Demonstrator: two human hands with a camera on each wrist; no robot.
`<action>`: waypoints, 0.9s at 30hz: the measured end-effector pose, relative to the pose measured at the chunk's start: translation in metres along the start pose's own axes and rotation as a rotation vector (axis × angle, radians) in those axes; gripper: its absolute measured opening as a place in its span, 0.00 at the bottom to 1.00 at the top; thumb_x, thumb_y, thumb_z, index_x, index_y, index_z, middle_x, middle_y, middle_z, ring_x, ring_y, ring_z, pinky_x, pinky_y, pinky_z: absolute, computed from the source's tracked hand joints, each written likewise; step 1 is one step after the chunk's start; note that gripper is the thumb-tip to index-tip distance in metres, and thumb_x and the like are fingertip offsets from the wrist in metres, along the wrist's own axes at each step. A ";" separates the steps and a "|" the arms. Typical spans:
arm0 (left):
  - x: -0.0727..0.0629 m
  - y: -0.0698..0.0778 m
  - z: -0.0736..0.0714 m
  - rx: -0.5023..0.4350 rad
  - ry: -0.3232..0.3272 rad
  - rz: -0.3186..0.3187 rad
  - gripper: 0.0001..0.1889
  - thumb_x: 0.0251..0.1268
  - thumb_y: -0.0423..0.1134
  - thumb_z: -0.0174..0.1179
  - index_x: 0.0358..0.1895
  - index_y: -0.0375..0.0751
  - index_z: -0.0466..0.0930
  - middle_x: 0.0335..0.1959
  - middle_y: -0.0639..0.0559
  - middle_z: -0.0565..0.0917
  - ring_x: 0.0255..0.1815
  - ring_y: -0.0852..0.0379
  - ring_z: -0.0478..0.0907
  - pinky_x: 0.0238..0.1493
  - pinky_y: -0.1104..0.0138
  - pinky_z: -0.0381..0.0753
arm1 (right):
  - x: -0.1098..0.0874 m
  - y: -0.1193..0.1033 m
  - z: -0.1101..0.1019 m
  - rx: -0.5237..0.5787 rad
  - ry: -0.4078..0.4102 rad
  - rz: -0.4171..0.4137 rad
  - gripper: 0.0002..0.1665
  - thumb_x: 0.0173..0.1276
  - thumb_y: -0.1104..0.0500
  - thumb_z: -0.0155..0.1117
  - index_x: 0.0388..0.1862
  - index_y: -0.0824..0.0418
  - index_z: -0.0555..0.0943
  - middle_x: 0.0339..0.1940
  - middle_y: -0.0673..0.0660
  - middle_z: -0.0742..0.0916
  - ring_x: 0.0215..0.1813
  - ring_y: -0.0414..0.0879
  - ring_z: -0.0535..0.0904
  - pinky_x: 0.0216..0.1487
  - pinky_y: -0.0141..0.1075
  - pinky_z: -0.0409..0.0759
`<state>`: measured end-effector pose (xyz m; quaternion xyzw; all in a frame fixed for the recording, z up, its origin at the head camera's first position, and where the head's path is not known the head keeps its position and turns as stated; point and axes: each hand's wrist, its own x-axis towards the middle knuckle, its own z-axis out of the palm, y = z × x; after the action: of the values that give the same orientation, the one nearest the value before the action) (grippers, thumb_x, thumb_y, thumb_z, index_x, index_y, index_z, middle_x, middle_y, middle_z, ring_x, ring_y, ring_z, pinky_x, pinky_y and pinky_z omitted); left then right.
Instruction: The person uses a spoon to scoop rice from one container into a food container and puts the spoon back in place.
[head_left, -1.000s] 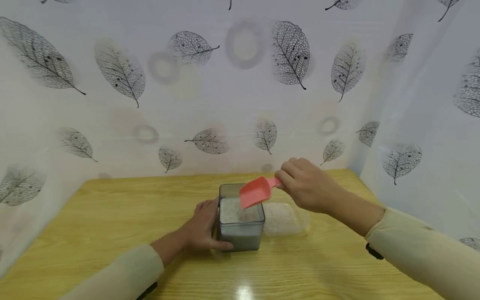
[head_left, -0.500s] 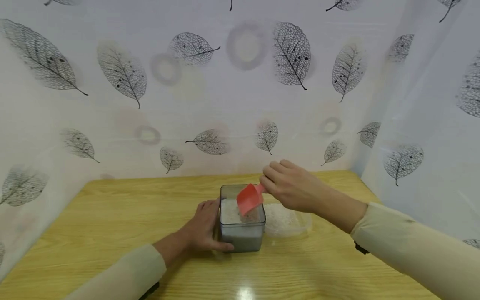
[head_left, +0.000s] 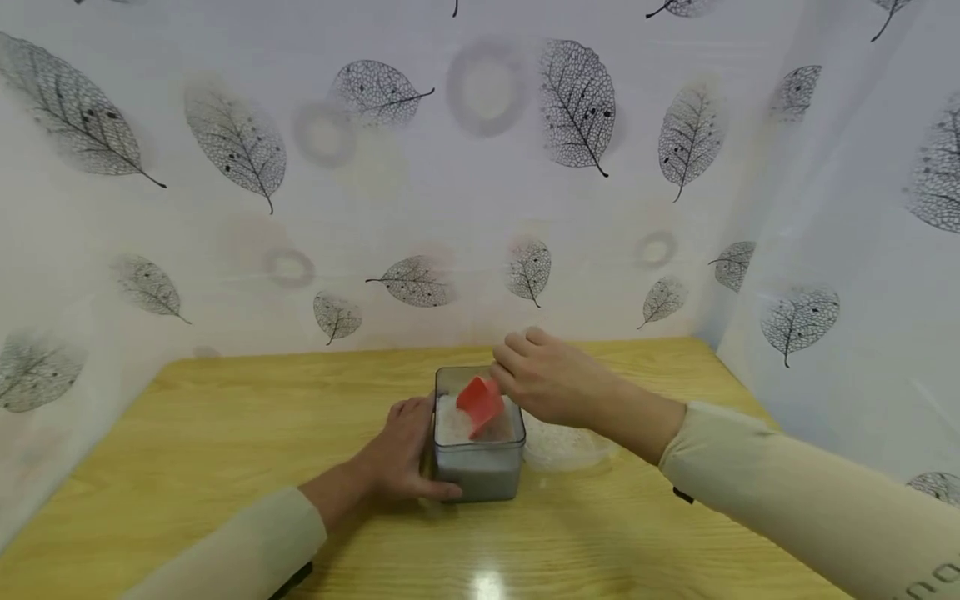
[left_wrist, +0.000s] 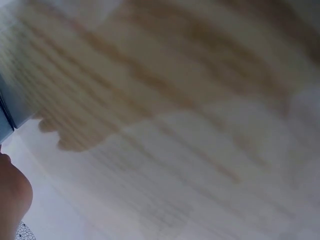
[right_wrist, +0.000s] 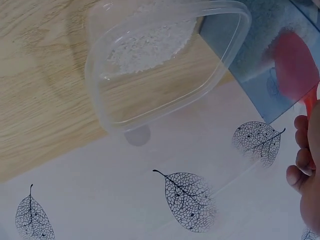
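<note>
A red-pink scoop (head_left: 480, 406) is tilted, with its lip down at the white grains (head_left: 452, 421) inside a grey see-through box (head_left: 483, 477). My right hand (head_left: 558, 385) holds the scoop's handle from above the box's right side, fingers curled round it. At the box's left side, my left hand (head_left: 401, 454) grips it, thumb across the front and fingers along the left wall. In the right wrist view the scoop (right_wrist: 295, 67) shows through the box wall. Only part of the left hand (left_wrist: 15, 195) appears in the left wrist view.
A clear plastic tub (right_wrist: 172, 111) with rice-like white grains (right_wrist: 150, 50) stands just right of the box, partly behind my right forearm. The wood-grain table (head_left: 300, 417) ends at a leaf-print curtain (head_left: 450, 208) behind and at the sides.
My right hand has moved left and slightly down, bringing the scoop from above the box's right rim to the grains inside and tilting it further. My left hand stays on the box.
</note>
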<state>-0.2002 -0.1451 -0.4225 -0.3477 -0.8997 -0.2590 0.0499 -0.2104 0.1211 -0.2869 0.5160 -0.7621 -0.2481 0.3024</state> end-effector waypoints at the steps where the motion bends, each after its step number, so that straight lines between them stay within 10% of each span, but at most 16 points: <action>1: 0.000 0.000 0.000 -0.003 -0.001 0.002 0.66 0.39 0.76 0.67 0.79 0.43 0.49 0.74 0.51 0.65 0.73 0.48 0.60 0.72 0.44 0.53 | 0.001 -0.002 0.001 0.022 -0.018 0.003 0.07 0.74 0.56 0.56 0.38 0.58 0.77 0.32 0.51 0.75 0.35 0.46 0.68 0.38 0.36 0.70; 10: 0.004 -0.001 0.004 -0.002 -0.033 -0.030 0.68 0.40 0.77 0.67 0.80 0.45 0.44 0.76 0.53 0.62 0.75 0.50 0.57 0.75 0.47 0.49 | 0.000 -0.010 0.005 0.155 -0.205 0.022 0.07 0.78 0.57 0.53 0.46 0.59 0.75 0.37 0.52 0.77 0.38 0.45 0.68 0.37 0.34 0.74; 27: 0.001 0.002 -0.005 -0.024 -0.037 -0.048 0.67 0.40 0.74 0.69 0.80 0.44 0.46 0.76 0.51 0.64 0.74 0.48 0.58 0.74 0.45 0.50 | 0.002 -0.014 0.014 0.244 -0.152 0.048 0.10 0.80 0.55 0.51 0.40 0.59 0.75 0.32 0.52 0.72 0.35 0.44 0.64 0.39 0.36 0.69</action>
<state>-0.1999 -0.1463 -0.4172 -0.3314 -0.9054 -0.2643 0.0230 -0.2119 0.1149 -0.3054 0.5103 -0.8194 -0.1845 0.1846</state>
